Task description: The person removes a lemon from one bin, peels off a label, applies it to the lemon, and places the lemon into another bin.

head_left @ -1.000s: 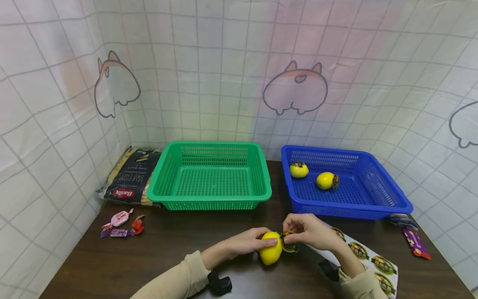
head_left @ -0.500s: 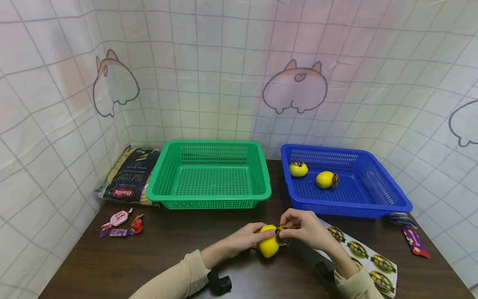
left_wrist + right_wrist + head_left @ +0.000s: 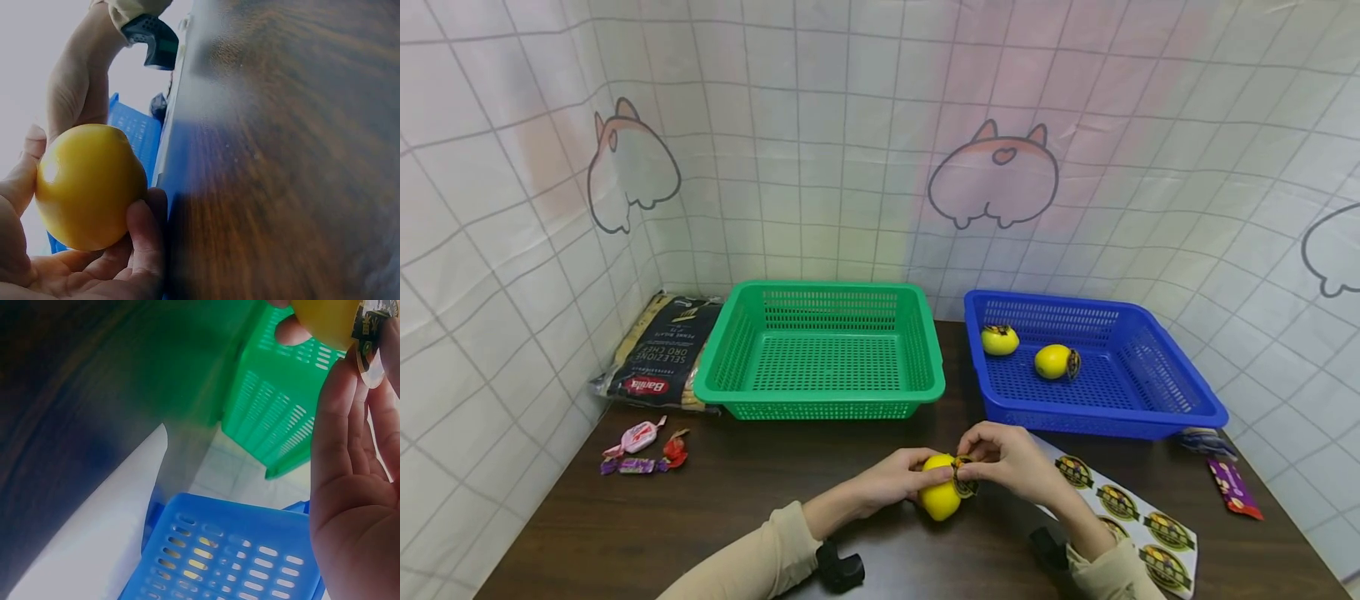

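My left hand (image 3: pixel 917 477) grips a yellow lemon (image 3: pixel 938 497) low over the dark table, near its front middle. The wrist view shows its fingers (image 3: pixel 142 247) curled under the lemon (image 3: pixel 87 184). My right hand (image 3: pixel 983 463) pinches a round dark sticker (image 3: pixel 964 481) against the lemon's upper right side. In the right wrist view the sticker (image 3: pixel 369 344) sits between my fingertips (image 3: pixel 340 387) and the lemon (image 3: pixel 325 317). A white sheet (image 3: pixel 1131 510) with several more stickers lies to the right.
A green basket (image 3: pixel 820 392) stands behind, with nothing in it. A blue basket (image 3: pixel 1101 417) at the right holds two stickered lemons (image 3: pixel 1000 340) (image 3: pixel 1056 362). A pasta bag (image 3: pixel 658 354) and candies (image 3: pixel 640 450) lie at the left, a purple wrapper (image 3: pixel 1232 487) at the right.
The sticker, which hung off the lemon's right side, now lies against the lemon. Both hands and the lemon shifted slightly away and up.
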Demonstrator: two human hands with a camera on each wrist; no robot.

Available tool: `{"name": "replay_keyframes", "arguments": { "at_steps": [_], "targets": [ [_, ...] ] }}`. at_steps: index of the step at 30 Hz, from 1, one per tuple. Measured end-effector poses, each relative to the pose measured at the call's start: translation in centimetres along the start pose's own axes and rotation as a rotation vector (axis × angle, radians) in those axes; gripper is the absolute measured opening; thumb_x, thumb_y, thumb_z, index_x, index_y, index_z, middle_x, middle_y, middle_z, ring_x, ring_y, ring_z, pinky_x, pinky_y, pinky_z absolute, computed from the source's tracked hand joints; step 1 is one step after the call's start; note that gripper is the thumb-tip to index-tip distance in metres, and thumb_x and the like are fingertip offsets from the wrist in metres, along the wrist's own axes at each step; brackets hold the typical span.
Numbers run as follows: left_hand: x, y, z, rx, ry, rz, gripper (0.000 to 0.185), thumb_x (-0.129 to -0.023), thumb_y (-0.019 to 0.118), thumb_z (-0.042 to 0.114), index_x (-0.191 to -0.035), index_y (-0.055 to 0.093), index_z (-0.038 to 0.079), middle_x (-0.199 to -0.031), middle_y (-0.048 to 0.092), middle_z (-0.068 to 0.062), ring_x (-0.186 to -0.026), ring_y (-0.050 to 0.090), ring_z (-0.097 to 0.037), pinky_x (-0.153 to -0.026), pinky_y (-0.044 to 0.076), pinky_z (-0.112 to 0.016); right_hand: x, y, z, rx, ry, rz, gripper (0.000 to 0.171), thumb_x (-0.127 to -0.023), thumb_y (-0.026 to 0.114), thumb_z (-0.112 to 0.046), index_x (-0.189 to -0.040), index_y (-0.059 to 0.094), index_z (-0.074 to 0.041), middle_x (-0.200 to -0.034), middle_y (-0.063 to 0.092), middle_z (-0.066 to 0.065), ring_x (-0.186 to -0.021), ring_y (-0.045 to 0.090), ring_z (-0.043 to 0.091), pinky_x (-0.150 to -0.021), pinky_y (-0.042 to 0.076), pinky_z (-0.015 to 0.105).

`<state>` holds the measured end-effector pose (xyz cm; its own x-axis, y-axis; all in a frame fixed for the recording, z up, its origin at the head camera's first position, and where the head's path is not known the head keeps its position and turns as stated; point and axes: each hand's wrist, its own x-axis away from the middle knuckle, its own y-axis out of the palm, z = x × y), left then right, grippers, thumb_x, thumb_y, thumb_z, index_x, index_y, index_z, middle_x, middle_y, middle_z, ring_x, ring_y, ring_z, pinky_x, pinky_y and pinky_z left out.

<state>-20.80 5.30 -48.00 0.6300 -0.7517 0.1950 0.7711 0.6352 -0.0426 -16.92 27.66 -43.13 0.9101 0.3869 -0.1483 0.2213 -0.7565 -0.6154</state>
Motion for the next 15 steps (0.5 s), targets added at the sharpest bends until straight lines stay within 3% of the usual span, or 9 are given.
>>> {"name": "replay_keyframes", "arguments": {
  "at_steps": [7, 15],
  "targets": [
    [0.03, 0.00, 0.02, -0.025, 0.013, -0.010, 0.044, -0.090, 0.071, 0.035, -0.126, 0.062, 0.011, -0.102, 0.068, 0.000, -0.086, 0.060, -0.012, -0.074, 0.051, -0.023, -0.01, 0.00, -0.09, 0.005, 0.026, -0.039, 0.021, -0.085, 0.077, -0.025, -0.098, 0.066, -0.012, -0.089, 0.073, 0.006, -0.076, 0.066, 0.001, -0.066, 0.057, 0.021],
    [0.34, 0.04, 0.22, -0.085, 0.044, -0.009, 0.059, -0.082, 0.080, 0.026, -0.135, 0.056, 0.013, -0.112, 0.067, 0.000, -0.095, 0.060, -0.013, -0.083, 0.051, -0.024, 0.00, 0.05, 0.21, 0.042, -0.010, -0.088, 0.020, -0.089, 0.073, -0.027, -0.103, 0.066, -0.015, -0.090, 0.072, 0.004, -0.076, 0.064, 0.002, -0.067, 0.056, 0.021]
  ]
}}
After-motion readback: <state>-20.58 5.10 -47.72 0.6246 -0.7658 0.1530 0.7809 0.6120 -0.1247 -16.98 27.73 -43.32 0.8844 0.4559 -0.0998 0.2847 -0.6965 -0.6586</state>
